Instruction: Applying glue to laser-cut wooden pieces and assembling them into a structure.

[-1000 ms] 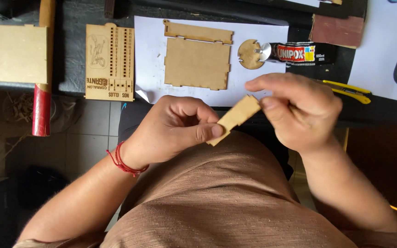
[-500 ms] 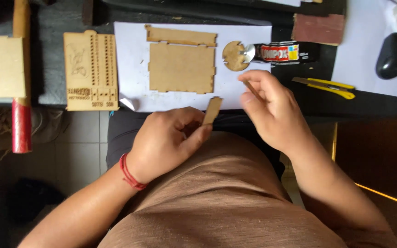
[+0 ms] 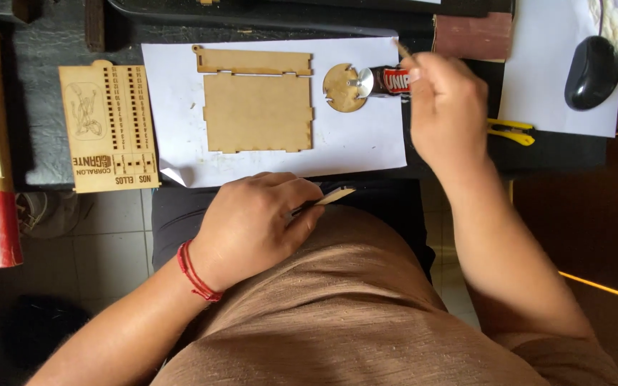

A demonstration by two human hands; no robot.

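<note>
Covering most of glue can (image 3: 393,81), right hand (image 3: 446,114), stick tip showing

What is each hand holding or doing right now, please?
Left hand: closed on a small wooden piece.
Right hand: closed on a thin stick, over the glue can.

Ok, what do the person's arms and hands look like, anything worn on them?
Both hands are bare, no gloves or rings visible. The left hand has a red cord bracelet looped round the wrist. The right hand wears nothing at the wrist. Both forearms are uncovered; a brown sleeve shows only near the right upper arm.
</note>
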